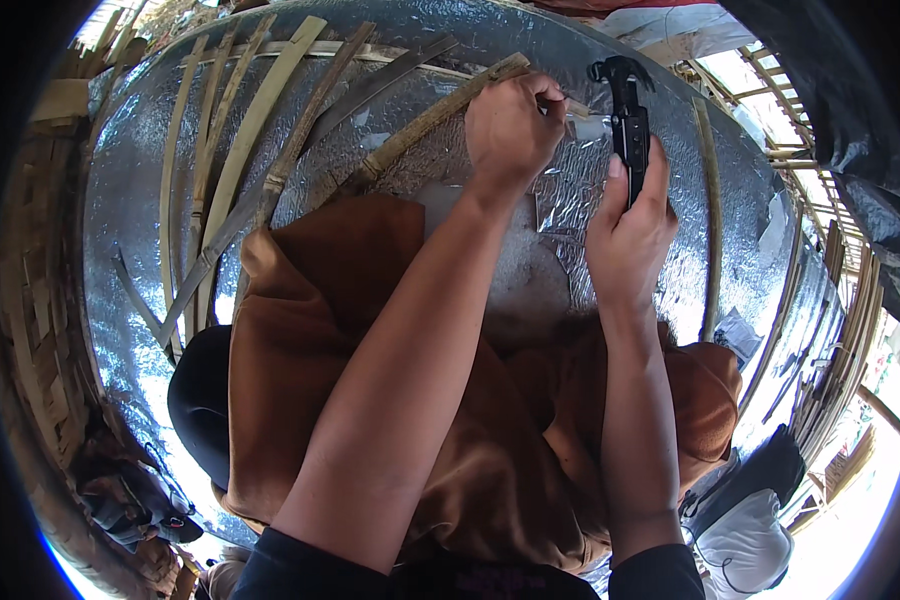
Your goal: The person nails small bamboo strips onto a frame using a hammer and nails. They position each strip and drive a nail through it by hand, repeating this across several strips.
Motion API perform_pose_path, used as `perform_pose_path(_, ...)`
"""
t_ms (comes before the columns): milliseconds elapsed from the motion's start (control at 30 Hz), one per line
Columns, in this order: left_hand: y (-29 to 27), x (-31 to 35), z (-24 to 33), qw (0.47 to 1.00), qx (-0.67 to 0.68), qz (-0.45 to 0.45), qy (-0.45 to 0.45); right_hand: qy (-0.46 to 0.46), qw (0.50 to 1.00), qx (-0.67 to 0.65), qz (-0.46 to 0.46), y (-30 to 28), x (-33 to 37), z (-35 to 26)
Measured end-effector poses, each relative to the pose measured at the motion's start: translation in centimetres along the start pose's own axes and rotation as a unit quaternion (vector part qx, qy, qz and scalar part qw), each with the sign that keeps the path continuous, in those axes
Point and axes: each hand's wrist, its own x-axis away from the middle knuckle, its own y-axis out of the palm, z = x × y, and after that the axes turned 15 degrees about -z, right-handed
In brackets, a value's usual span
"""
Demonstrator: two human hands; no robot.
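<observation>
My left hand is closed around the end of a long split bamboo strip that lies across a silver foil sheet. My right hand grips the black handle of a claw hammer, whose head is raised just right of my left fingers. A small pale piece sits between the hammer and my left hand; I cannot tell what it is. Brown cloth covers my lap under both forearms.
Several more bamboo strips fan out over the foil at the left. A single thin strip runs down the right side. Woven bamboo borders the left, bamboo slats the right, and a white and black bag lies at lower right.
</observation>
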Motion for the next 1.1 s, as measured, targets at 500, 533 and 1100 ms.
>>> perform_pose_path(500, 0.3, 0.3, 0.0, 0.999, 0.027, 0.01, 0.014, -0.004, 1.0, -0.006, -0.011, -0.5, 0.0, -0.1)
perform_pose_path(533, 0.2, 0.6, -0.2, 1.0, 0.024, 0.011, 0.01, -0.004, 1.0, -0.009, -0.015, -0.3, 0.0, -0.2)
perform_pose_path(1100, 0.0, 0.4, -0.1, 1.0, 0.011, 0.0, 0.005, 0.02, 0.999, 0.025, -0.033, -0.1, -0.2, -0.3)
